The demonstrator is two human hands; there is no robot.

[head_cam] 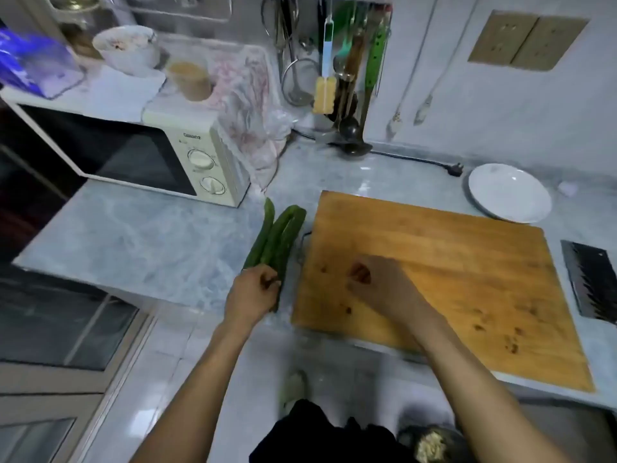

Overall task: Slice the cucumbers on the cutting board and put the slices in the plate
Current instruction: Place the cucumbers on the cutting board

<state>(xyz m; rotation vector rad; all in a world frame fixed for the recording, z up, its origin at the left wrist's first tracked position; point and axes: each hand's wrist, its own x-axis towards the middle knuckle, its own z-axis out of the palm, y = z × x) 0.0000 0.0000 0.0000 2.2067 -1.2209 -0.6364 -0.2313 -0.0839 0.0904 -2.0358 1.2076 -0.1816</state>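
Wooden cutting board (pixel 450 262) bare, plate (pixel 509 192) empty: slicing not begun.
Left hand (pixel 252 292) grips whole cucumbers (pixel 277 235) on desk (pixel 150 235); right hand (pixel 377 282) loosely curled, empty, over board; cleaver (pixel 591 282) untouched.

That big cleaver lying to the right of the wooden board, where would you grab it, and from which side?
Only the broad dark blade of the cleaver shows, flat on the counter beside the cutting board; its handle is cut off by the frame edge. I would grip the handle, probably at the near end, coming from above with the right hand, clear of the blade's edge.
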